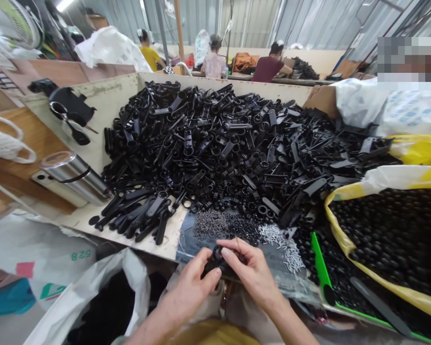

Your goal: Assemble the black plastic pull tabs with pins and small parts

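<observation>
At the front edge of the table, my left hand (200,274) and my right hand (250,267) are both closed on a small black plastic part (215,261). Fingers cover most of it, so its full shape is hidden. My right thumb presses near a round section at its top. Just beyond the hands, on a dark sheet (188,247), lie small brownish-grey pieces (210,224), tiny black pieces (241,229) and silvery pins (290,251). To the left, several longer black plastic handles (154,208) lie side by side.
A large heap of black plastic parts (208,134) fills the walled table. At left stands a tilted steel flask (75,177). On the right are a yellow-edged sack of black pieces (395,239) and a green strip (320,268). A white sack (129,268) is below left. People sit behind.
</observation>
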The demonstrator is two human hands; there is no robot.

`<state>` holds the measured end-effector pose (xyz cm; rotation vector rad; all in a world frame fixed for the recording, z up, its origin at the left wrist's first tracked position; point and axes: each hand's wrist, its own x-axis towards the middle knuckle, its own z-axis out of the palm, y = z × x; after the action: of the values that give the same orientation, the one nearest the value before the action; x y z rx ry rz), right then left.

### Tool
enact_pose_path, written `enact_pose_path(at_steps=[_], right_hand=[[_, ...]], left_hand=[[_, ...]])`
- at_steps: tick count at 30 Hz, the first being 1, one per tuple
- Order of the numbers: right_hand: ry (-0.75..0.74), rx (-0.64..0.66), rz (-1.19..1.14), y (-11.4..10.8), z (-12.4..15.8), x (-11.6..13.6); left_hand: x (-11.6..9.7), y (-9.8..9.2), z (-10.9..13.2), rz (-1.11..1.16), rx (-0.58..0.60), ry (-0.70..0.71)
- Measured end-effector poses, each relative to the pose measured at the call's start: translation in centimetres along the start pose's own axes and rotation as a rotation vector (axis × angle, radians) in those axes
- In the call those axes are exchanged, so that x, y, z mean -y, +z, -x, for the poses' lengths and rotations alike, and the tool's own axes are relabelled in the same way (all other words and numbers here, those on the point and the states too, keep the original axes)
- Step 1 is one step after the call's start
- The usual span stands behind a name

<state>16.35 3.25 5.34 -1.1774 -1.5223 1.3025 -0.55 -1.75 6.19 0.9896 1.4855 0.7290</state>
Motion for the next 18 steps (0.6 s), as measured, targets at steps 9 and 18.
enact_pose_path(at_steps=[9, 18], right_hand=[[-0.062, 0.162, 0.090, -0.2, -0.2, 0.3], [-0.109, 0.245, 0.133, -0.4, 0.0, 0.1]], left_hand=[[-0.1, -0.8, 0.9, 0.436, 0.158, -0.291], [-0.1, -1.5, 1.4, 0.462, 0.190, -0.319]])
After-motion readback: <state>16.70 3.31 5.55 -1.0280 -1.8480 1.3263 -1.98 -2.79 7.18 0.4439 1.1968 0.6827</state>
